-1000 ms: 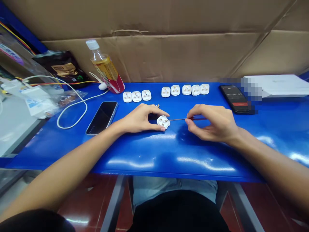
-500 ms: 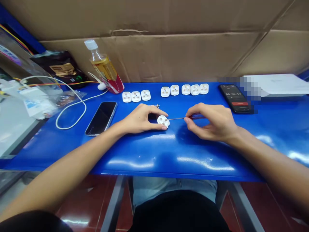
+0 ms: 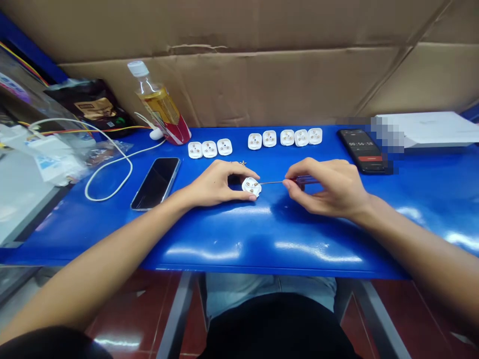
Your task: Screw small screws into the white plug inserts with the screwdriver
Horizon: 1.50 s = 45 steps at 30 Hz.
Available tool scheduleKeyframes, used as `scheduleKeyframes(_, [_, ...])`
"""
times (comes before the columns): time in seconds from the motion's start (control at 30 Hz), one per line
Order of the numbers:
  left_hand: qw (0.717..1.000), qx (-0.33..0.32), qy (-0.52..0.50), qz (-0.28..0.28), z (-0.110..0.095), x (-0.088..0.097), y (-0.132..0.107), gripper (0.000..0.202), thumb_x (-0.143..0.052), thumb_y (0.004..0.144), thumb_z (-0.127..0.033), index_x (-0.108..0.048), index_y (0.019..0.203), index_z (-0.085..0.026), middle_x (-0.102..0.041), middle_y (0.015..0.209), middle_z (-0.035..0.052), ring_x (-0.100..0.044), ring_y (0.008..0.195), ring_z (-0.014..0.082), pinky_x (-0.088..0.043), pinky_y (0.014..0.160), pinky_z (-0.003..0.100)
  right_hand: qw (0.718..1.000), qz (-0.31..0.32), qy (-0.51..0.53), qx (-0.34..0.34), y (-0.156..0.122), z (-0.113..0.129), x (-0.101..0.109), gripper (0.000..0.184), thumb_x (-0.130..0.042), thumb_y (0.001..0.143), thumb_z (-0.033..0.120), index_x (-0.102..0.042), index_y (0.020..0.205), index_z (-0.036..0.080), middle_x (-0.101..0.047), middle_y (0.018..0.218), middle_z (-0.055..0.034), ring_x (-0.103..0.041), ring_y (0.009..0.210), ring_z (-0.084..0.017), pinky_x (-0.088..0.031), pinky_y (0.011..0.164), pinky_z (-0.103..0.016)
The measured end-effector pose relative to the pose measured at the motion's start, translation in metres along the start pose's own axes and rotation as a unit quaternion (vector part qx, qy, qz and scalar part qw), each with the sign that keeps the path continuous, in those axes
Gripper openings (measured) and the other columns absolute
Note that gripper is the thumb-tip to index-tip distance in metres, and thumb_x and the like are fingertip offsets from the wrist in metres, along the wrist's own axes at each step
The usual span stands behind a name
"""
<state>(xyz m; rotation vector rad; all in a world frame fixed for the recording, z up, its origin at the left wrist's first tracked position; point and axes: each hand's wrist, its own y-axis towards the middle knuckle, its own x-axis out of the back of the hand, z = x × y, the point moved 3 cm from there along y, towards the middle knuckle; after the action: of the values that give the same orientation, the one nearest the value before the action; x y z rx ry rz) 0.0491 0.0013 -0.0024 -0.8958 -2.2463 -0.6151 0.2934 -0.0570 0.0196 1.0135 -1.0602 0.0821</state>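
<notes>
At the middle of the blue surface (image 3: 262,234), the left hand (image 3: 215,183) pinches a white plug piece (image 3: 251,186) between thumb and fingers, which cover its near-left edge. Right of the plug piece, the right hand (image 3: 329,187) is closed on a thin screwdriver (image 3: 271,183); its handle is mostly hidden in the fingers and its tip meets the piece. Behind the plug piece lie eight similar pieces, a group of three (image 3: 209,148) and a group of five (image 3: 287,137). Two phones lie flat: a dark phone (image 3: 156,182) to its left and a timer phone (image 3: 364,149) far to its right, partly blurred. A tiny object (image 3: 243,163) just behind it is too small to tell.
</notes>
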Motion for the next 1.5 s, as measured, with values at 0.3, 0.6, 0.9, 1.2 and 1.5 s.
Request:
scheduleKeyframes(0.3, [1.000, 0.010, -0.020, 0.011, 0.0013, -0.0009, -0.0006, 0.052, -0.088, 0.082, -0.051, -0.080, 0.125, -0.021, -0.080, 0.111, 0.0063, -0.071, 0.095, 0.0209, -0.053, 0.085, 0.031, 1.000, 0.011, 0.006, 0.009, -0.0012, -0.0010, -0.0030, 0.006, -0.067, 0.091, 0.023, -0.066, 0.096, 0.026, -0.076, 0.071, 0.0063, -0.072, 0.057, -0.014, -0.050, 0.055, -0.024])
scheduleKeyframes(0.6, [1.000, -0.002, -0.008, 0.011, 0.0020, -0.0009, 0.0006, 0.049, -0.085, 0.085, -0.050, -0.079, 0.125, -0.022, -0.079, 0.115, 0.0076, -0.071, 0.101, 0.0225, -0.053, 0.088, 0.033, 0.999, -0.034, 0.002, 0.019, -0.0019, -0.0007, 0.0001, 0.008, -0.071, 0.090, 0.023, -0.067, 0.096, 0.027, -0.078, 0.074, 0.0066, -0.073, 0.059, -0.014, -0.054, 0.057, -0.025])
scheduleKeyframes(0.9, [0.994, -0.055, -0.055, -0.071, 0.0019, 0.0041, 0.0011, 0.029, -0.081, 0.092, -0.039, -0.082, 0.115, -0.021, -0.079, 0.111, 0.0095, -0.070, 0.104, 0.0216, -0.053, 0.095, 0.036, 0.997, -0.074, 0.016, 0.035, 0.0008, 0.0057, 0.0051, 0.009, -0.072, 0.092, 0.021, -0.070, 0.098, 0.027, -0.080, 0.077, 0.0049, -0.077, 0.064, -0.015, -0.058, 0.060, -0.025])
scheduleKeyframes(1.2, [0.991, -0.050, -0.078, -0.101, 0.0016, 0.0043, 0.0017, 0.020, -0.079, 0.093, -0.040, -0.084, 0.097, -0.021, -0.081, 0.098, 0.0080, -0.072, 0.098, 0.0218, -0.053, 0.096, 0.037, 0.997, -0.066, 0.017, 0.029, -0.0003, 0.0045, 0.0034, 0.006, -0.072, 0.092, 0.024, -0.071, 0.097, 0.028, -0.081, 0.078, 0.0051, -0.077, 0.064, -0.015, -0.059, 0.060, -0.025])
scheduleKeyframes(1.5, [0.988, -0.068, -0.058, -0.125, -0.0026, 0.0051, -0.0001, 0.016, -0.078, 0.094, -0.035, -0.081, 0.099, -0.020, -0.080, 0.102, 0.0079, -0.073, 0.098, 0.0219, -0.055, 0.095, 0.038, 0.996, -0.070, 0.026, 0.038, 0.0003, 0.0060, 0.0044, 0.008, -0.071, 0.093, 0.021, -0.069, 0.098, 0.027, -0.080, 0.077, 0.0053, -0.077, 0.063, -0.015, -0.059, 0.060, -0.025])
